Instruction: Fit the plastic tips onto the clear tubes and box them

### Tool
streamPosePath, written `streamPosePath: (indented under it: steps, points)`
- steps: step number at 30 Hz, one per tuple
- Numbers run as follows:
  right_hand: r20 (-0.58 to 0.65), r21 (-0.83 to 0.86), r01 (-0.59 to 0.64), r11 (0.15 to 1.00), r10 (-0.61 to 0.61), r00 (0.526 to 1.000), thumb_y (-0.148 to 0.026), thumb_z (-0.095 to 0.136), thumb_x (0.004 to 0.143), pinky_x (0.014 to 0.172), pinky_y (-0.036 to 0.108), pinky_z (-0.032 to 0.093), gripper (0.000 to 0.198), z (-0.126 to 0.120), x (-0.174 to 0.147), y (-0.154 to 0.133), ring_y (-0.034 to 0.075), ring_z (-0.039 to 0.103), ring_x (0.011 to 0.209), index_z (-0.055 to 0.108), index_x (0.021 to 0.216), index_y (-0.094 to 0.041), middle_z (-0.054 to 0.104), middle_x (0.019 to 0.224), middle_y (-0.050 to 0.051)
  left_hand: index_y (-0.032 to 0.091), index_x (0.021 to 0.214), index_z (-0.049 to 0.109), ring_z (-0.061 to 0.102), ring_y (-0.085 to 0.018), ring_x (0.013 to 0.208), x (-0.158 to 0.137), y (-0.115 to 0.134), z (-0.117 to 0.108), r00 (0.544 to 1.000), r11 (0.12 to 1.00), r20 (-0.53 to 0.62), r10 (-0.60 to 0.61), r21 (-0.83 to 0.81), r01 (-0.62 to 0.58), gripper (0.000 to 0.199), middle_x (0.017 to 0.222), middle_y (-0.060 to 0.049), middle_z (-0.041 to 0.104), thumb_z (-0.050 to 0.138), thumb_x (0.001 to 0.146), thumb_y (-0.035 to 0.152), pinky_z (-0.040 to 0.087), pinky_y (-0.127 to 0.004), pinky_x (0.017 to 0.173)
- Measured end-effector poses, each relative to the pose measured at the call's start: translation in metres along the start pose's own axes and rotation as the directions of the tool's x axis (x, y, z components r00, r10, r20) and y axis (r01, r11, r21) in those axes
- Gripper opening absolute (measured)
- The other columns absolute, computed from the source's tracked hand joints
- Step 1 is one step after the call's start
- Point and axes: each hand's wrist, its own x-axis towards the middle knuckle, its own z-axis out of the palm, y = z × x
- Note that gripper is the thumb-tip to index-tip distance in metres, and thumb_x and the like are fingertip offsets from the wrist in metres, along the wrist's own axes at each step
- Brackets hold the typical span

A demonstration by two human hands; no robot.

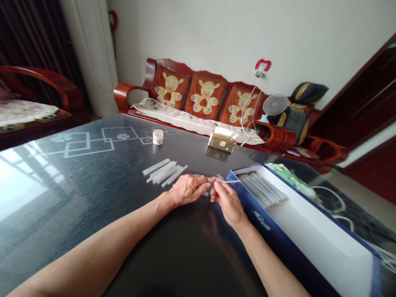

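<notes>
My right hand [229, 203] is closed in a pinch on a thin whitish tube [232, 181], whose far end points right, over the edge of the blue box [247, 206]. My left hand [189, 190] meets it at the fingertips, fingers pressed together; what they grip is hidden. Left of the hands lies a loose pile of frosted white tubes [165, 172] on the dark tabletop. Inside the box's far end, several similar tubes with greyish contents [262, 190] lie side by side. Small thin metallic-looking pieces [220, 176] show just behind my right fingers.
A small white lidded jar [157, 137] and a gold tissue box [222, 141] stand farther back on the glossy table [93, 198]. Beyond the blue box lie a green and white packet [291, 178] and white cables [332, 196]. A wooden sofa [130, 93] is behind the table.
</notes>
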Motion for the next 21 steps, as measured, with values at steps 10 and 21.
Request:
streamPosePath:
  steps: [10,21]
  points:
    - [-0.354,0.275,0.087,0.957,0.016,0.935,-0.035,0.080,0.065,0.061,0.023,0.053,0.032,-0.017,0.014,-0.008,0.012,0.065,0.069,0.065,0.089,-0.020,0.072,0.084,0.003,0.021,0.097,0.068,0.063,-0.014,0.071,0.000,-0.005,0.001,0.996,0.988,-0.056,-0.065,0.137,0.072,0.034,0.079,-0.003,0.065,0.039,0.096,0.037,0.041,-0.022,0.061]
    - [-0.431,0.063,-0.019,0.998,0.044,0.901,-0.042,0.078,0.065,0.056,0.022,0.050,0.033,-0.010,0.012,0.004,0.013,0.065,0.069,0.068,0.086,-0.019,0.072,0.082,0.002,0.015,0.130,0.049,0.063,-0.016,0.078,-0.002,-0.010,0.009,0.993,0.992,-0.040,0.108,0.071,-0.104,0.038,0.093,-0.008,0.064,0.036,0.095,0.024,0.050,-0.026,0.070]
